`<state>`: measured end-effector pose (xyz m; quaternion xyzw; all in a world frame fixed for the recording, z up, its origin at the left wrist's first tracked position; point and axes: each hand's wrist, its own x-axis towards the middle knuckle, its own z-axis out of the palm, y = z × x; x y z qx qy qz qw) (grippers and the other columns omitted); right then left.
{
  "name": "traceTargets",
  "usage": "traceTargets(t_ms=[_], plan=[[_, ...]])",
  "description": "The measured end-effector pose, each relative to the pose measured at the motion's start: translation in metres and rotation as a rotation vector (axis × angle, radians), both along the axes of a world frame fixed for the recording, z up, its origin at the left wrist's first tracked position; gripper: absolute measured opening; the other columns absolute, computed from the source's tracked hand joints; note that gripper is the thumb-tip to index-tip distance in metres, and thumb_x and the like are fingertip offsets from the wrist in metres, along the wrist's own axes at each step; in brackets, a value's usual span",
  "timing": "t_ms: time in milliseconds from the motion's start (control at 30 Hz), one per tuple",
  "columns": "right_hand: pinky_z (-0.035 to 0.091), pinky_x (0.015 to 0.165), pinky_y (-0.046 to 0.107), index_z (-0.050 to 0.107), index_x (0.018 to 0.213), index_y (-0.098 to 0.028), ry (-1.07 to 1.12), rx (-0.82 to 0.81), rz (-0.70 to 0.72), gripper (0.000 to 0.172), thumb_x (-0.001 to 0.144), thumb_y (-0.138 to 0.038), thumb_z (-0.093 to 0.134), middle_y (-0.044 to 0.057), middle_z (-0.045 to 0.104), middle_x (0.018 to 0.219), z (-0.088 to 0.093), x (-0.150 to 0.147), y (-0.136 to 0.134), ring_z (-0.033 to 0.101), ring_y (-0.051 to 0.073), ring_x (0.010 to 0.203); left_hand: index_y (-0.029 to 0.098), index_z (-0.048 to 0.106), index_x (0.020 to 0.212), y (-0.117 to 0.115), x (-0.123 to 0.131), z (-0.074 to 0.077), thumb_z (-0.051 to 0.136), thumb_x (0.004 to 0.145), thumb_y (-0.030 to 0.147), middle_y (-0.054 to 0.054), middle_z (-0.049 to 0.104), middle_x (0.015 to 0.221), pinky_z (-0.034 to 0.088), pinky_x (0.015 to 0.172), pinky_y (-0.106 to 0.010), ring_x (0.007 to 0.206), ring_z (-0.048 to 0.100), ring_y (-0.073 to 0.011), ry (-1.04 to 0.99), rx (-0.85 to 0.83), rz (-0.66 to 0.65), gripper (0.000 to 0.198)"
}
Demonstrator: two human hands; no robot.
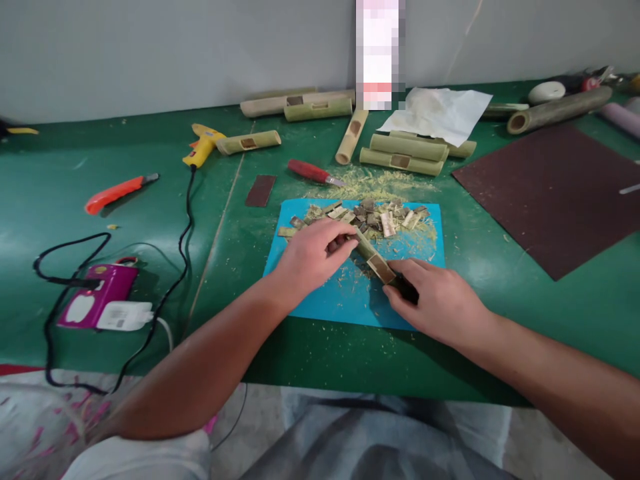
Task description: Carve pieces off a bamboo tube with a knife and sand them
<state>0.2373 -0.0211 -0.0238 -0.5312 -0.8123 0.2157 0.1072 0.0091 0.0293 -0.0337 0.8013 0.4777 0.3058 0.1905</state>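
My left hand (313, 257) is closed around the far end of a narrow bamboo strip (374, 259) lying over a blue cutting mat (320, 300). My right hand (440, 303) grips a dark-handled tool (407, 290) pressed against the strip's near end. A heap of small cut bamboo pieces (373, 219) and shavings lies on the mat just beyond my hands.
On the green table (150, 220) lie several bamboo tubes (403, 153), a red-handled knife (313, 172), an orange utility knife (117, 193), a yellow glue gun (203, 143) with black cable, a purple device (100, 303), a small sandpaper piece (261, 190), a large brown sheet (550, 193) and white paper (440, 113).
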Motion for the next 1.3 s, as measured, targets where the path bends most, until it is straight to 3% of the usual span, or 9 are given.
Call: traceTargets(t_ms=[167, 333, 467, 667, 900, 1067, 1300], plan=[[0.041, 0.058, 0.029, 0.066, 0.107, -0.019, 0.012, 0.020, 0.005, 0.026, 0.089, -0.032, 0.053, 0.007, 0.074, 0.092, -0.0008, 0.0004, 0.0003, 0.068, 0.019, 0.070, 0.018, 0.070, 0.106, -0.0023, -0.0008, -0.0028, 0.074, 0.085, 0.030, 0.001, 0.067, 0.073, 0.047, 0.057, -0.022, 0.062, 0.061, -0.0118, 0.065, 0.001, 0.033, 0.025], [0.042, 0.060, 0.030, 0.067, 0.105, -0.018, 0.010, 0.000, -0.001, 0.026, 0.089, -0.033, 0.053, 0.007, 0.074, 0.094, -0.0009, 0.0007, 0.0002, 0.068, 0.020, 0.072, 0.016, 0.071, 0.108, -0.0022, -0.0014, 0.0003, 0.060, 0.094, 0.021, -0.006, 0.074, 0.092, 0.051, 0.068, -0.024, 0.074, 0.067, -0.0136, 0.056, 0.111, -0.052, 0.019], [0.044, 0.061, 0.031, 0.067, 0.107, -0.018, 0.004, -0.016, 0.000, 0.027, 0.090, -0.033, 0.053, 0.008, 0.074, 0.098, -0.0010, 0.0001, 0.0003, 0.070, 0.021, 0.075, 0.013, 0.071, 0.109, -0.0022, -0.0027, -0.0006, 0.057, 0.094, 0.017, -0.007, 0.072, 0.092, 0.053, 0.070, -0.025, 0.072, 0.065, -0.0127, 0.008, 0.143, -0.092, 0.021], [0.044, 0.062, 0.030, 0.067, 0.107, -0.019, 0.017, 0.001, 0.004, 0.026, 0.090, -0.033, 0.053, 0.008, 0.074, 0.100, -0.0015, 0.0002, 0.0003, 0.069, 0.021, 0.077, 0.016, 0.073, 0.103, -0.0005, -0.0036, -0.0017, 0.067, 0.089, 0.021, -0.005, 0.072, 0.086, 0.053, 0.064, -0.023, 0.068, 0.065, -0.0116, -0.011, 0.099, -0.038, 0.017], [0.043, 0.062, 0.030, 0.067, 0.107, -0.019, 0.019, -0.012, 0.005, 0.026, 0.090, -0.033, 0.053, 0.007, 0.074, 0.099, 0.0002, -0.0001, -0.0002, 0.069, 0.020, 0.075, 0.018, 0.074, 0.102, -0.0019, -0.0036, -0.0033, 0.059, 0.094, 0.021, -0.007, 0.075, 0.094, 0.057, 0.076, -0.027, 0.084, 0.071, -0.0158, -0.015, 0.163, -0.003, 0.017], [0.045, 0.065, 0.032, 0.066, 0.110, -0.017, 0.013, -0.028, 0.013, 0.028, 0.091, -0.032, 0.052, 0.009, 0.073, 0.100, -0.0006, -0.0002, -0.0003, 0.069, 0.023, 0.081, 0.017, 0.072, 0.106, -0.0076, 0.0013, -0.0088, 0.056, 0.097, 0.020, -0.007, 0.073, 0.091, 0.057, 0.076, -0.025, 0.084, 0.070, -0.0145, -0.003, 0.190, -0.156, 0.019], [0.046, 0.066, 0.032, 0.067, 0.108, -0.016, 0.019, -0.042, 0.014, 0.028, 0.092, -0.031, 0.051, 0.010, 0.073, 0.100, 0.0011, -0.0006, -0.0006, 0.069, 0.023, 0.082, 0.014, 0.072, 0.106, -0.0067, 0.0033, -0.0076, 0.054, 0.098, 0.020, -0.008, 0.071, 0.089, 0.055, 0.075, -0.025, 0.081, 0.067, -0.0144, 0.038, 0.247, -0.179, 0.020]])
